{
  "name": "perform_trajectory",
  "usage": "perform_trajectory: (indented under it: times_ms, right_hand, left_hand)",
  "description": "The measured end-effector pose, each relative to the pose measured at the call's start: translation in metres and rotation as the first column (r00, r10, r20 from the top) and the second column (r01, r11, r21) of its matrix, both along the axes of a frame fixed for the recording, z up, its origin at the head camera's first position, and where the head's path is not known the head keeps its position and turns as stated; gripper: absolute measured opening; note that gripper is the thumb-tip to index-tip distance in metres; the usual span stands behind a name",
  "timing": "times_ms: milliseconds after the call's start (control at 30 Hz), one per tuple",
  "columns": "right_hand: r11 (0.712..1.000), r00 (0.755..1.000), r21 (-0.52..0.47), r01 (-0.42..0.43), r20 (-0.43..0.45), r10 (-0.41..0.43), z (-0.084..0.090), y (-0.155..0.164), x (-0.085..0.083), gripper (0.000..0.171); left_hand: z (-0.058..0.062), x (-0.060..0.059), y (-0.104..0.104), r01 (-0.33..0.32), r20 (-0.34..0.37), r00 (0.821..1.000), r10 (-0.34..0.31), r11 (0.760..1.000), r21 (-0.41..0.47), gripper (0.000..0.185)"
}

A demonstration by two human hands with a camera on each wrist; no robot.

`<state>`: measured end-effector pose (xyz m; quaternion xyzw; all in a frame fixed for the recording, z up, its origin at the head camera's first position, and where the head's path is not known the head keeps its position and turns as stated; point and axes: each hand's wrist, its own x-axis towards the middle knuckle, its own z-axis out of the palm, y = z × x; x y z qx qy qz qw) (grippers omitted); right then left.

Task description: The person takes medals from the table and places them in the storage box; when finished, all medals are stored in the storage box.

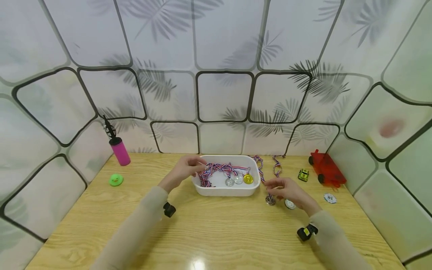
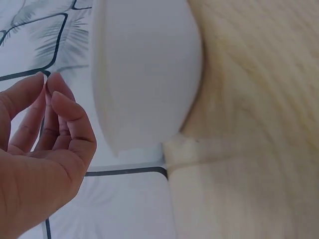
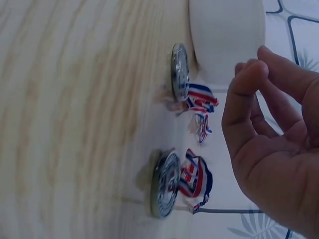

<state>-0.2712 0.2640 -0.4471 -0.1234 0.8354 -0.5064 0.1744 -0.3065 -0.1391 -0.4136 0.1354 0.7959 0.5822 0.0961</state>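
Note:
A white plastic basin stands at the back of the wooden table, holding tangled striped ribbons, a gold medal and two silver-coloured medals. My left hand hovers by the basin's left rim, fingers loosely bent; the left wrist view shows nothing in its grasp. To the right of the basin, my right hand is above two medals on the table, a darker one and a silver one, both with red, white and blue ribbons. Its fingers are loosely bent and appear to hold nothing.
Toward the right are a yellow toy car, a red toy vehicle and a round chip. At the left stand a pink-and-black pump and a green duck toy. A patterned curtain encloses the table's back and sides.

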Motion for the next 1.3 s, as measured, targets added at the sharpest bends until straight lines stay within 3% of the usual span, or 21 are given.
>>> perform_trajectory:
  times_ms: [233, 633, 833, 967, 1167, 1300]
  right_hand:
    - [0.998, 0.999, 0.041, -0.050, 0.009, 0.050, -0.006, 0.011, 0.003, 0.040]
    - [0.979, 0.988, 0.142, -0.148, -0.022, 0.153, -0.008, 0.020, 0.003, 0.040]
    - [0.965, 0.979, 0.174, -0.196, -0.024, 0.204, -0.010, 0.016, 0.000, 0.038]
    - [0.954, 0.970, 0.199, -0.225, -0.043, 0.238, -0.009, 0.011, 0.000, 0.037]
    - [0.926, 0.946, 0.298, -0.230, -0.157, 0.285, -0.013, 0.006, -0.003, 0.034]
    - [0.918, 0.940, 0.344, -0.198, -0.200, 0.278, -0.016, 0.002, -0.005, 0.034]
  left_hand:
    - [-0.011, 0.010, -0.016, -0.026, -0.002, 1.000, 0.026, 0.999, 0.028, 0.033]
    - [-0.024, 0.020, -0.027, -0.077, -0.009, 0.997, 0.077, 0.995, -0.056, 0.036]
    - [-0.030, 0.020, -0.028, -0.051, 0.004, 0.999, 0.051, 0.995, -0.080, 0.042]
    - [-0.030, 0.020, -0.029, -0.027, 0.023, 0.999, 0.029, 0.997, -0.074, 0.044]
    - [-0.007, 0.035, -0.023, 0.000, 0.043, 0.999, 0.003, 0.997, -0.073, 0.042]
    - [-0.018, 0.027, -0.026, -0.004, 0.059, 0.998, 0.007, 0.999, -0.052, 0.043]
